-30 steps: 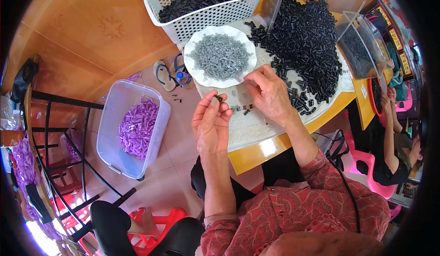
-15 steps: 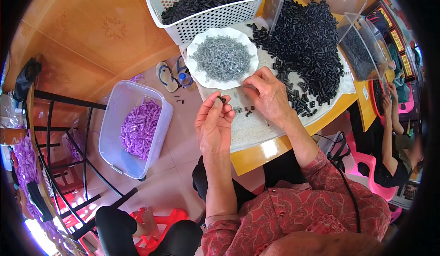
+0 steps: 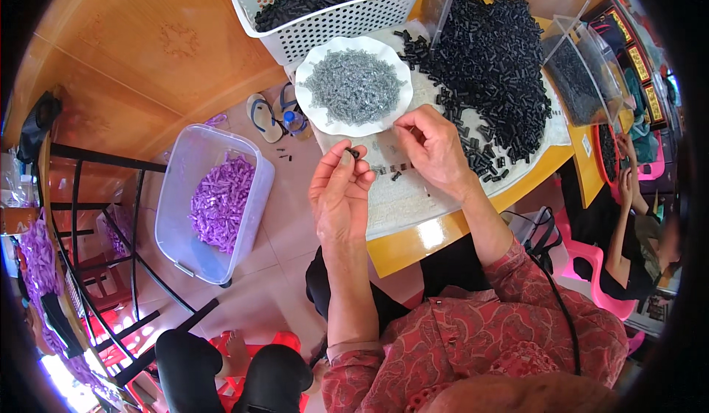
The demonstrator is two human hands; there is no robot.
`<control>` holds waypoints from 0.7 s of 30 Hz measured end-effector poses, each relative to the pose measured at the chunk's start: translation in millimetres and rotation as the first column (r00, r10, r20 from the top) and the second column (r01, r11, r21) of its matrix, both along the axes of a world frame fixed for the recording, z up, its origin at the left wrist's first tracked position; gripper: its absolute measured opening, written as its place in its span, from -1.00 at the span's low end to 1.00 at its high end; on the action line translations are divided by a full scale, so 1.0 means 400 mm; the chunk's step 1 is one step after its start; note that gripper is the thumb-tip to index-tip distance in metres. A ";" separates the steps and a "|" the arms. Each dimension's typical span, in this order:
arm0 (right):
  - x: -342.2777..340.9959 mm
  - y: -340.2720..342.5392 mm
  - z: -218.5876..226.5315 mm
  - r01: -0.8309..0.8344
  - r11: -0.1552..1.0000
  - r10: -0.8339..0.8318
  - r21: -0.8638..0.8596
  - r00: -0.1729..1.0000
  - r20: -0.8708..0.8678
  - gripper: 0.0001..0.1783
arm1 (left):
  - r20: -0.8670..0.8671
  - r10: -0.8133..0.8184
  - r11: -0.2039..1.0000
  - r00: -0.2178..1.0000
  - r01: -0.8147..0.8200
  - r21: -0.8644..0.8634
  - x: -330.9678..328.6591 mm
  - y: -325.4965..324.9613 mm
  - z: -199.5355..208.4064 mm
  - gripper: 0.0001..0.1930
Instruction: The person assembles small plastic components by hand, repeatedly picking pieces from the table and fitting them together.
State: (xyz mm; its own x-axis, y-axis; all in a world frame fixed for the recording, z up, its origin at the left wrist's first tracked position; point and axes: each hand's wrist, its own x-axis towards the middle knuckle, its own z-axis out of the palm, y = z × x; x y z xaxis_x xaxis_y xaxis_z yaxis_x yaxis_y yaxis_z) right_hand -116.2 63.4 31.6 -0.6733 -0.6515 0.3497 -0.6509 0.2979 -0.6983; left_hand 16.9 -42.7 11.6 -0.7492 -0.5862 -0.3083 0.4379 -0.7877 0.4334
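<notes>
Between thumb and fingertips, my left hand grips a small black plastic piece above the table's near left edge. My right hand is bent into a pinch beside the lower right rim of a white scalloped plate; whatever its fingertips hold is too small to make out. Tiny clear plastic pieces are heaped on that plate. On the white cloth between my hands lie several small loose dark bits. A large heap of short black plastic pieces spreads beyond my right hand.
A white perforated basket of black parts stands behind the plate. Left on the floor are a translucent tub with purple pieces, flip-flops and a bottle. Another person's knees are lower left; a co-worker's arms show right.
My right hand has moved slightly closer to the plate's rim, still pinched. My left hand keeps the black piece. The other person's knee at lower left has shifted, and the whole view has drifted a little.
</notes>
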 end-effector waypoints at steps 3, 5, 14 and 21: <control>0.012 0.018 0.000 -0.005 0.998 0.020 -0.061 0.968 0.251 -0.93 | -0.014 -0.015 1.000 1.000 0.015 -0.011 -0.005 0.006 0.004 -0.78; 0.018 0.026 0.007 0.006 0.985 0.098 -0.173 0.806 0.584 -0.90 | -0.008 -0.028 0.999 1.000 0.028 -0.020 -0.008 0.012 0.000 -0.78; 0.037 0.038 0.024 0.099 0.973 0.089 -0.207 0.671 0.736 -0.90 | 0.108 -0.095 0.980 0.990 0.113 -0.164 -0.011 0.027 -0.011 -0.78; 0.015 0.056 -0.018 0.035 0.998 -0.004 -0.050 0.856 0.517 -0.84 | 0.120 -0.092 0.979 0.989 0.112 -0.170 -0.019 0.029 -0.012 -0.78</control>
